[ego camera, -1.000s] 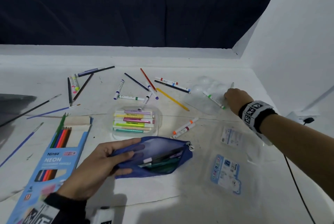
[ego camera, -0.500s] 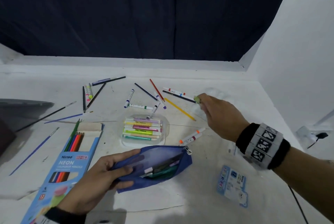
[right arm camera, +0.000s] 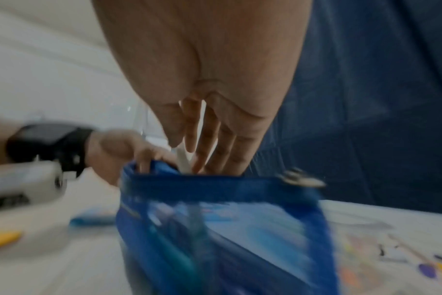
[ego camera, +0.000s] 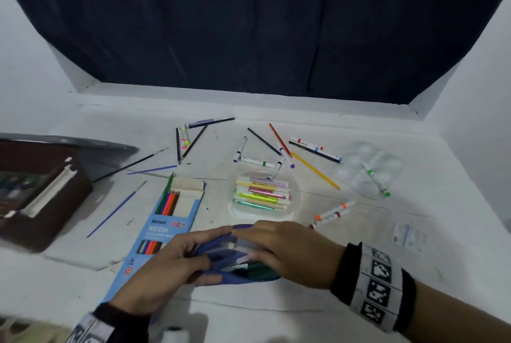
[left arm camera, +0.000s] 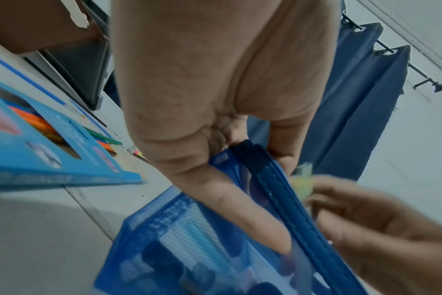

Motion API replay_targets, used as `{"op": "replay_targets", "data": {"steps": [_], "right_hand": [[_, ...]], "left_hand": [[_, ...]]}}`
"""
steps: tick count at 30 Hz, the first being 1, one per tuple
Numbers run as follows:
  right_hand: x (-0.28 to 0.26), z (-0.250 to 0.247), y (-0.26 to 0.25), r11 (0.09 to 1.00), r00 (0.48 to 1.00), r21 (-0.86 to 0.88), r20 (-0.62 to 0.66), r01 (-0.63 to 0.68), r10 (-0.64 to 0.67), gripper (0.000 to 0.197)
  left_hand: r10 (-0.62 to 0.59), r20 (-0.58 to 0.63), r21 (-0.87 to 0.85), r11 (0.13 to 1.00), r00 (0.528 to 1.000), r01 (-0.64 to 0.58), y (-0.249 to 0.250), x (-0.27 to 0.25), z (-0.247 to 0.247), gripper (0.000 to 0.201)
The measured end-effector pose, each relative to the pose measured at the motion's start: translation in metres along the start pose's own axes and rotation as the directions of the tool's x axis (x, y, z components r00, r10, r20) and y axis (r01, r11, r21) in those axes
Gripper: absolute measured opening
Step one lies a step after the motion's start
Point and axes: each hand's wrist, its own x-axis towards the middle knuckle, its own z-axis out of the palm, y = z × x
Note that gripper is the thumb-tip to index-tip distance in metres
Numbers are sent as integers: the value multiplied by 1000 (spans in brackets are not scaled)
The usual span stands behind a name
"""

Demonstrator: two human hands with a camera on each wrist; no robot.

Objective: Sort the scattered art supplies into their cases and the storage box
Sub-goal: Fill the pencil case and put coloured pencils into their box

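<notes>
White bench [ego camera: 83, 282] surface fills the foreground, and nearest the person lies a soft blue mesh zip pouch [ego camera: 229, 273], mouth open, already holding several markers. The left hand [ego camera: 166, 268] grips the pouch's zip edge with curled fingers, keeping it open; the right hand [ego camera: 279, 251] has its fingers pinched round a white-barrelled marker [right arm camera: 183, 159] and is feeding it into the mouth. The pouch looks limp and light, so it likely sags shut unless held at the rim near the zip; the marker is stiff, smooth and slim, best pinched mid-barrel.

Just left lies a blue cardboard box of neon coloured pencils [ego camera: 163, 229], flap open. Beyond the pouch stands a clear plastic tub of pastel highlighters [ego camera: 262, 193], with two orange-capped markers [ego camera: 331, 212] to its right. Farther back, loose markers, pencils and thin paintbrushes [ego camera: 130, 165] lie scattered, a green-capped marker [ego camera: 376, 179] resting on a clear plastic palette [ego camera: 367, 165]. A brown storage box [ego camera: 41, 199] sits far left. Nothing blocks the pouch mouth.
</notes>
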Motion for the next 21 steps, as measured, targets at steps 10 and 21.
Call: {"op": "replay_targets", "data": {"steps": [10,21], "right_hand": [[-31,7,30,988,951,90,-272,-126,146,56],[-25,14,43,940,883,151,-323,-306,340,22]], "left_hand": [[100,-184,105,991,978,-81,-5,-7,-32,46],[350,-56,700,682,935,-213,4,-1,-24,35]]}}
